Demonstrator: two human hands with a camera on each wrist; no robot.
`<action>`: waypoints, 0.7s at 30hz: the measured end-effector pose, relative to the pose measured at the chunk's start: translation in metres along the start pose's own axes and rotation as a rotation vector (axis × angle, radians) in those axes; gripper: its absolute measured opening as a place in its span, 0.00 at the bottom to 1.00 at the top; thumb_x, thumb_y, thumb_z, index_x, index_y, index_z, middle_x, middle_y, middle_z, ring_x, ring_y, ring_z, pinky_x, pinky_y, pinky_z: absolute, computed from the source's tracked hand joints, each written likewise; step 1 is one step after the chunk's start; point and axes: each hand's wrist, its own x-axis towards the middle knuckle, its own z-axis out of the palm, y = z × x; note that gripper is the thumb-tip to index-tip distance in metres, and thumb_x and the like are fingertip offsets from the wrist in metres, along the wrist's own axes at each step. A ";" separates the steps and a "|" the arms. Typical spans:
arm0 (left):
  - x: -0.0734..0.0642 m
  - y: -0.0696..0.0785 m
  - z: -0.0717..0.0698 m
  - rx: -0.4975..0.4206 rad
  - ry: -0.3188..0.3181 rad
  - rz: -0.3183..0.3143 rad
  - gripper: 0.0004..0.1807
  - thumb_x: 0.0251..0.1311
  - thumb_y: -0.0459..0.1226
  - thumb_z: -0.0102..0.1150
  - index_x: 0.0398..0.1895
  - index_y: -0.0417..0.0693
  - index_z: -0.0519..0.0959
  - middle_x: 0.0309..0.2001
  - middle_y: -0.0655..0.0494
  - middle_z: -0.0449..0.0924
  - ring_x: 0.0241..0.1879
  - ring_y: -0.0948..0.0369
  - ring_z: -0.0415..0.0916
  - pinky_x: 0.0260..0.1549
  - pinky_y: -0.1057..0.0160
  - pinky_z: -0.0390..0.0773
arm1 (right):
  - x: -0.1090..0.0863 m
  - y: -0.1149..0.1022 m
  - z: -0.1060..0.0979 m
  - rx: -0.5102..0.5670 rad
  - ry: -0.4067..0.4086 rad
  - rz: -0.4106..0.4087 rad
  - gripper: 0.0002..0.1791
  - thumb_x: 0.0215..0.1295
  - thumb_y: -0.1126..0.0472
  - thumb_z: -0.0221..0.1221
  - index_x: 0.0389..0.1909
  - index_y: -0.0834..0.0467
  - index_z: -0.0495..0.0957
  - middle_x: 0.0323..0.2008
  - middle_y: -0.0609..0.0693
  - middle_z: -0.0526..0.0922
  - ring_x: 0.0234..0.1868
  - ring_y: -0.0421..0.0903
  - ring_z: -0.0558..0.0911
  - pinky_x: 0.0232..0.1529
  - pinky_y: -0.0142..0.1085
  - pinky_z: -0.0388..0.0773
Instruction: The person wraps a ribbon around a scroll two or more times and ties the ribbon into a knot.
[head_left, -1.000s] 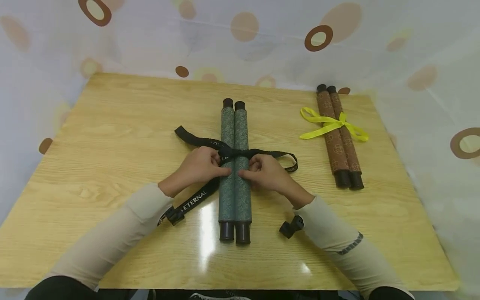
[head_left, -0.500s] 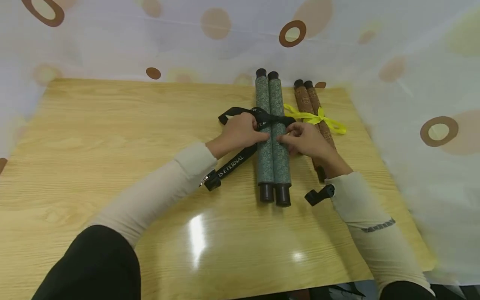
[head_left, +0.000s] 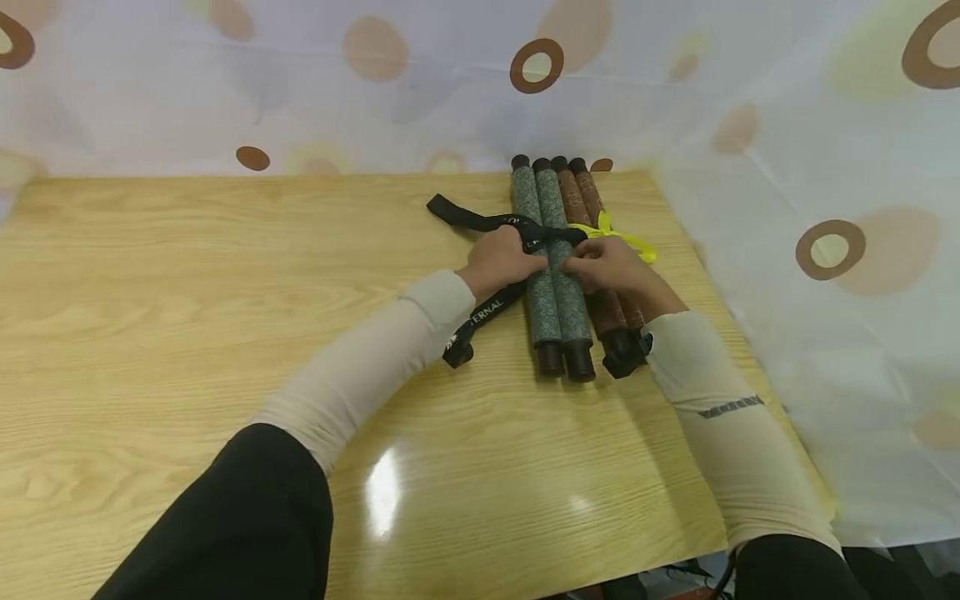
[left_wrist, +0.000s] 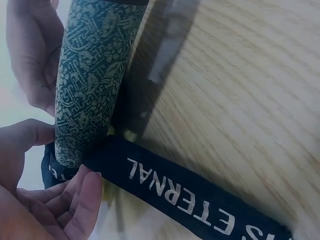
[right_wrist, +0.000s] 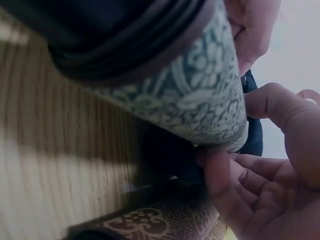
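A pair of green patterned scrolls (head_left: 543, 293) with dark end knobs lies side by side, tied with a black ribbon (head_left: 480, 221). My left hand (head_left: 501, 257) holds the pair from the left, thumb on top and fingers low at the side. From the right, my right hand (head_left: 617, 268) grips it with thumb above and fingers curled beneath, as the right wrist view shows on the green scroll (right_wrist: 202, 95). White lettering marks the ribbon's loose tail (left_wrist: 195, 195) in the left wrist view. Close on the right lie brown scrolls (head_left: 606, 312) tied with a yellow ribbon (head_left: 643, 248), partly hidden by my right hand.
The wooden table (head_left: 225, 333) extends far to the left and toward the front. A patterned white curtain (head_left: 442, 92) hangs behind it and along the right side. The scrolls' far ends lie near the table's back edge.
Both hands have carried the green scrolls from mid-table to the right, beside the brown pair. At half a second ago they were still left of it with a gap. The head view has shifted too.
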 end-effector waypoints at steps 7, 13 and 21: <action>0.002 -0.008 0.004 -0.011 -0.027 -0.019 0.26 0.69 0.51 0.56 0.15 0.52 0.64 0.12 0.60 0.58 0.11 0.64 0.58 0.13 0.66 0.60 | 0.008 -0.009 0.004 -0.114 -0.041 0.014 0.29 0.71 0.49 0.56 0.61 0.67 0.74 0.37 0.56 0.83 0.34 0.47 0.87 0.46 0.46 0.84; 0.003 -0.013 0.006 -0.014 -0.044 -0.008 0.19 0.69 0.50 0.56 0.23 0.50 0.69 0.16 0.59 0.62 0.14 0.63 0.62 0.16 0.66 0.63 | 0.010 -0.012 0.010 -0.187 0.001 -0.028 0.21 0.72 0.52 0.55 0.48 0.68 0.80 0.28 0.52 0.81 0.30 0.46 0.85 0.37 0.40 0.82; 0.001 -0.017 0.006 -0.075 -0.094 0.033 0.17 0.69 0.45 0.56 0.24 0.48 0.69 0.16 0.59 0.63 0.13 0.63 0.63 0.17 0.66 0.66 | 0.009 -0.008 0.018 -0.298 0.134 -0.049 0.22 0.70 0.51 0.56 0.17 0.58 0.71 0.12 0.43 0.62 0.17 0.41 0.63 0.25 0.35 0.63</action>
